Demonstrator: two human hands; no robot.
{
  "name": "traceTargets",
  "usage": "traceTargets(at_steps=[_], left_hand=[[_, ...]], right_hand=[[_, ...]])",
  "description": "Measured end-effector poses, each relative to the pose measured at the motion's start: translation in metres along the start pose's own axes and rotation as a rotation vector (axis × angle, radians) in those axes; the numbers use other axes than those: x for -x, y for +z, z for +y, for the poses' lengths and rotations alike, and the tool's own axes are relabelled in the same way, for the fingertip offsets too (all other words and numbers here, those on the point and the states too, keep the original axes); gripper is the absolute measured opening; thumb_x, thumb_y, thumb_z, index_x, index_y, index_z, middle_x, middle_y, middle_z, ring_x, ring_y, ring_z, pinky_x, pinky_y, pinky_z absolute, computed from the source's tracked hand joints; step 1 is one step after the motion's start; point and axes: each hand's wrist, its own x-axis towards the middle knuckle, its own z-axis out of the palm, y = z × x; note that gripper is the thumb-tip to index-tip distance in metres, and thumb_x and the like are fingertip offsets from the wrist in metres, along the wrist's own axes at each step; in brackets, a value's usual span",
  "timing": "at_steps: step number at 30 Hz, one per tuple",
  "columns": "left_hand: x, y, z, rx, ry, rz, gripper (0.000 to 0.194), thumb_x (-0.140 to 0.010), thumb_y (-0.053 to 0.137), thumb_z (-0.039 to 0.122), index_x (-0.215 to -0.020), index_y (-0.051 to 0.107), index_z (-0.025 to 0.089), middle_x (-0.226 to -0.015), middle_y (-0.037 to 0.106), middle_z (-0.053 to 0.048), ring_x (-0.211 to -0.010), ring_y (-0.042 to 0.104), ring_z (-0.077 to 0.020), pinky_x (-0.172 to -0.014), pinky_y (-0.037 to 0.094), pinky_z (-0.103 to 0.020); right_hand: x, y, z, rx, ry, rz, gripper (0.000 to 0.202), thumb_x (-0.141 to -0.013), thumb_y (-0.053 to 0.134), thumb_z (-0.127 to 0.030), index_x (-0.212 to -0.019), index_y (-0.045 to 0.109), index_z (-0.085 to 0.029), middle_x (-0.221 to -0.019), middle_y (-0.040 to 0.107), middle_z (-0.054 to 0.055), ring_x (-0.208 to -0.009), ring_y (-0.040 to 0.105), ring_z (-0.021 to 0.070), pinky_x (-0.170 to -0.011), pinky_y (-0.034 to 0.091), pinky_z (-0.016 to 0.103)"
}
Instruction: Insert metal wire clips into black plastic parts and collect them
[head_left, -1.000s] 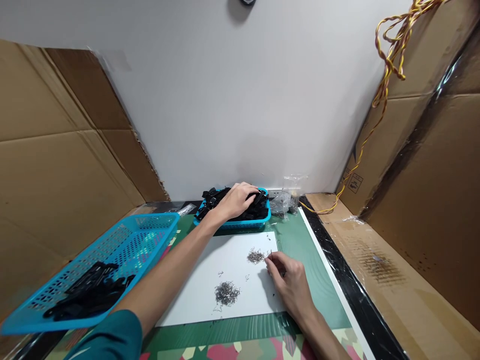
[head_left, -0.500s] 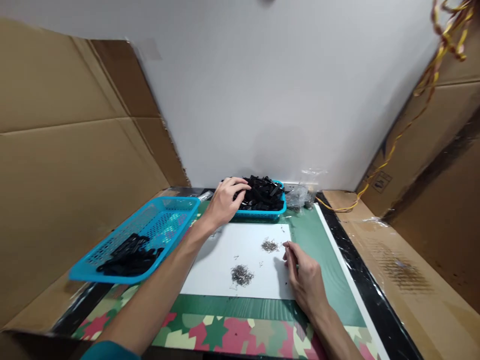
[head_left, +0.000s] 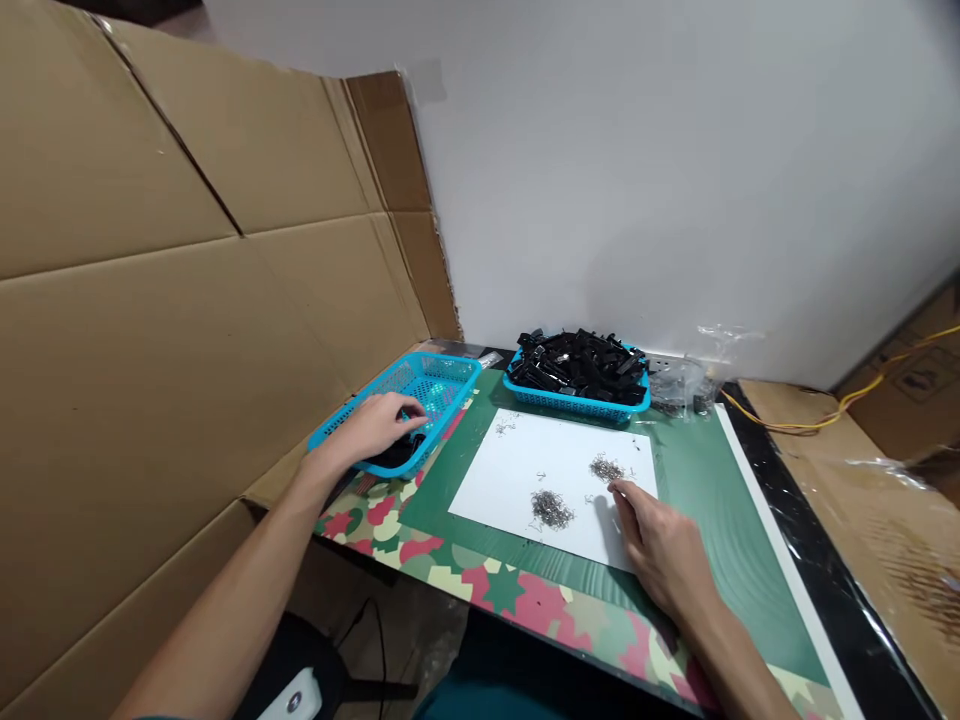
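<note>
My left hand reaches over the left blue basket, fingers curved and thumb apart from them. Dark pieces lie in that basket just below the fingers, partly covered by the hand. My right hand is over the right side of a white sheet, thumb and forefinger pinched together. Anything between those fingertips is too small to make out. Beside them lies a small pile of fine wire pieces. A larger pile of similar pieces sits nearer the front of the sheet.
Behind the sheet stands a blue basket heaped with black plastic parts. A clear plastic bag is to its right. Cardboard walls the left side. A yellow wire runs along the right.
My left hand has moved from the heaped basket at the back to the left basket. The view has turned left. My right hand remains pinched, now closer to the smaller wire pile.
</note>
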Motion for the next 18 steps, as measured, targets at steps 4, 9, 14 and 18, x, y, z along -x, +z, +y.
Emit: traceTargets(at_steps=[4,9,14,18], left_hand=[[0.002,0.008,-0.004,0.079,-0.006,-0.114,0.052,-0.084,0.061,0.063,-0.107,0.081,0.021,-0.107,0.081,-0.009,-0.093,0.074,-0.0292,-0.079,0.054,-0.032],[-0.001,0.019,-0.006,0.121,0.03,-0.175,0.048,-0.077,0.061,0.061,-0.097,0.081,0.021,-0.109,0.082,-0.009,-0.097,0.074,-0.031,-0.085,0.055,-0.033],[-0.004,0.016,-0.006,0.117,0.05,-0.149,0.046,-0.078,0.059,0.061,-0.093,0.081,0.023,-0.11,0.081,-0.009,-0.104,0.073,-0.0335,-0.092,0.054,-0.037],[-0.004,0.005,-0.008,0.025,0.016,0.069,0.05,-0.086,0.049,0.061,-0.091,0.079,0.021,-0.112,0.079,-0.013,-0.106,0.071,-0.0344,-0.096,0.052,-0.041]], right_hand=[[-0.004,-0.007,-0.001,-0.129,0.123,0.003,0.03,-0.106,0.041,-0.031,-0.11,0.068,-0.022,-0.089,0.081,0.007,-0.07,0.074,0.0242,-0.061,0.044,0.03],[-0.011,-0.017,0.002,-0.344,0.35,0.052,0.035,-0.107,0.037,-0.042,-0.098,0.063,-0.021,-0.076,0.07,0.003,-0.062,0.062,0.0186,-0.063,0.041,0.028],[-0.018,-0.017,0.003,-0.304,0.387,-0.035,0.034,-0.102,0.042,-0.042,-0.091,0.067,-0.022,-0.082,0.073,0.003,-0.073,0.065,0.0199,-0.067,0.04,0.028],[-0.023,-0.014,-0.005,-0.236,0.407,-0.157,0.024,-0.094,0.055,-0.04,-0.091,0.073,-0.024,-0.07,0.069,0.001,-0.068,0.062,0.0208,-0.06,0.032,0.028]])
